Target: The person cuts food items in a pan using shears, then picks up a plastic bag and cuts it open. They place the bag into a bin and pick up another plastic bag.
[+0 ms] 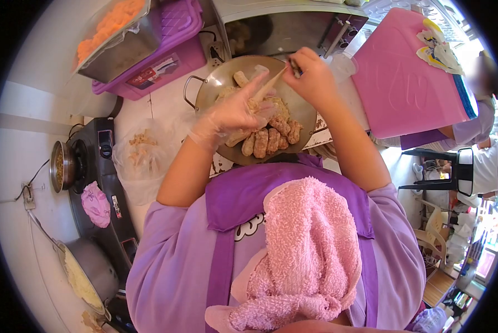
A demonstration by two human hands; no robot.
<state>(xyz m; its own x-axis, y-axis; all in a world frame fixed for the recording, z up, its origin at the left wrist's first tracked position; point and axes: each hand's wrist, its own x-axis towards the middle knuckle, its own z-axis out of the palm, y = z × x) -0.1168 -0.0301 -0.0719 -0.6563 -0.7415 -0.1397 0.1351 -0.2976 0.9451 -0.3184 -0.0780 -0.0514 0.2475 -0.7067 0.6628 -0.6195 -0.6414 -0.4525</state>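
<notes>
My left hand (pixel 235 114), in a clear plastic glove, is over a wide metal pan (pixel 215 83). Its index finger points up and out while the lower fingers curl around one end of a pale, tapered strip (pixel 271 85). Closed at the strip's narrow end, my right hand (pixel 313 77) pinches it above the pan's far right side. A small dark bit shows among the right fingers; I cannot tell what it is. Browned, sausage-shaped pieces (pixel 273 141) lie side by side in the near part of the pan, and paler pieces (pixel 240 78) sit farther back, partly hidden by my left hand.
Left of the pan lies a clear plastic bag (pixel 141 161) with scraps, then a black stove (pixel 107 161) with a small pot (pixel 63 166). A purple bin (pixel 149 72) and a tray of orange pieces (pixel 110 53) stand back left; a pink container (pixel 407 77) stands right. Another person (pixel 476 122) is beyond.
</notes>
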